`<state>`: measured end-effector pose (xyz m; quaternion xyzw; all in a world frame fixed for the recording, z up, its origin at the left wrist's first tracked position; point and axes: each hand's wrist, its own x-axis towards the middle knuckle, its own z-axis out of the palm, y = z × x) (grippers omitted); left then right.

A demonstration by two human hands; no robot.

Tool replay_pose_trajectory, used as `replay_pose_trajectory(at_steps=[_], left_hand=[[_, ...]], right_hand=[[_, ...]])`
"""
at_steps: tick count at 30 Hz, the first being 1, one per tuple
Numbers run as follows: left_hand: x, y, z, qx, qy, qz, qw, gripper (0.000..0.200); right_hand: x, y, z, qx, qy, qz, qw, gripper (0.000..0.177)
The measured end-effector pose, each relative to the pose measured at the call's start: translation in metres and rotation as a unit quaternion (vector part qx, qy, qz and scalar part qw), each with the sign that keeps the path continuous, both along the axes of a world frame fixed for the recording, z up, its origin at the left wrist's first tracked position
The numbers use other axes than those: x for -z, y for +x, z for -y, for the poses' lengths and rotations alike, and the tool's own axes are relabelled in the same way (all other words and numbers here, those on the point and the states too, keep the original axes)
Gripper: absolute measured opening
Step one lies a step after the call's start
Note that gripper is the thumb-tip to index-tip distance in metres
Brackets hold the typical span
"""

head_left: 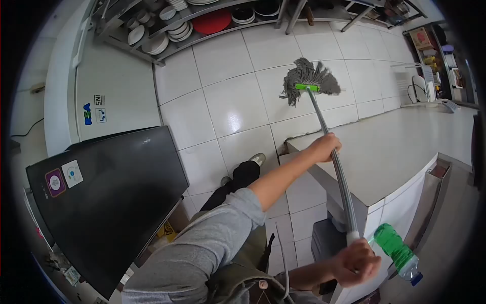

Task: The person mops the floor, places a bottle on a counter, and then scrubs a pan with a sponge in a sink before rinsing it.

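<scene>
A mop with a grey string head [311, 78] and a bright green clamp [307, 87] rests on the white tiled floor, its strands spread out. Its metal handle [342, 187] slants down toward me. My left hand [326, 147] is wrapped around the middle of the handle. Lower down, my right hand [357, 263] is closed at the handle's top end, by its pale end cap [353, 236]. Just right of that hand is a clear plastic bottle [397, 251] with green on it and a dark blue cap.
A pale counter or ledge [395, 152] runs along the right. At left stand a light fridge [114, 91] and a dark appliance [111, 197]. Metal shelves hold stacked plates [179, 31] and a red tray [211, 23]. A grey bin [326, 240] sits below the ledge.
</scene>
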<state>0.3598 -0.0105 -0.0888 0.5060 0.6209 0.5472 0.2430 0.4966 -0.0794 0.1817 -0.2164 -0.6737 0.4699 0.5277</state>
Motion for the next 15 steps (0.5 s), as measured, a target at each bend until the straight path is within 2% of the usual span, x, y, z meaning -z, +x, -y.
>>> replay_pose_trajectory(at_steps=[1, 3, 4, 5, 8, 11, 12, 13, 14, 15], left_hand=[[-0.007, 0.002, 0.014, -0.004, -0.001, -0.001, 1.0, 0.023], [-0.023, 0.009, 0.05, -0.039, -0.034, 0.015, 0.999, 0.019], [-0.037, 0.008, 0.073, -0.03, -0.056, 0.024, 0.998, 0.015], [-0.044, 0.011, 0.095, -0.037, -0.061, 0.026, 0.997, 0.015], [-0.055, 0.014, 0.159, -0.101, -0.071, -0.004, 0.992, 0.014], [-0.044, -0.001, 0.233, -0.148, -0.107, -0.014, 0.983, 0.014], [-0.04, -0.011, 0.259, -0.164, -0.109, -0.023, 0.98, 0.014], [-0.034, -0.024, 0.285, -0.18, -0.111, -0.031, 0.977, 0.015], [-0.027, -0.037, 0.31, -0.204, -0.118, -0.033, 0.971, 0.016], [-0.016, -0.051, 0.336, -0.227, -0.124, -0.035, 0.965, 0.018]], right_hand=[[-0.009, 0.003, 0.002, -0.029, -0.004, -0.013, 0.999, 0.024], [-0.03, 0.007, 0.009, 0.002, -0.001, -0.027, 1.0, 0.023], [-0.039, 0.013, 0.004, -0.155, -0.025, -0.053, 0.986, 0.017], [-0.046, 0.017, 0.002, -0.308, -0.05, -0.079, 0.947, 0.013], [-0.062, 0.011, 0.018, -0.356, -0.109, -0.095, 0.923, 0.013], [-0.046, -0.009, 0.048, -0.38, -0.128, -0.115, 0.909, 0.016], [-0.036, -0.023, 0.063, -0.406, -0.176, -0.141, 0.886, 0.022], [-0.015, -0.027, 0.079, -0.346, -0.16, -0.148, 0.913, 0.024], [-0.008, -0.043, 0.092, -0.421, -0.183, -0.109, 0.882, 0.028], [0.008, -0.057, 0.113, -0.446, -0.211, -0.132, 0.86, 0.03]])
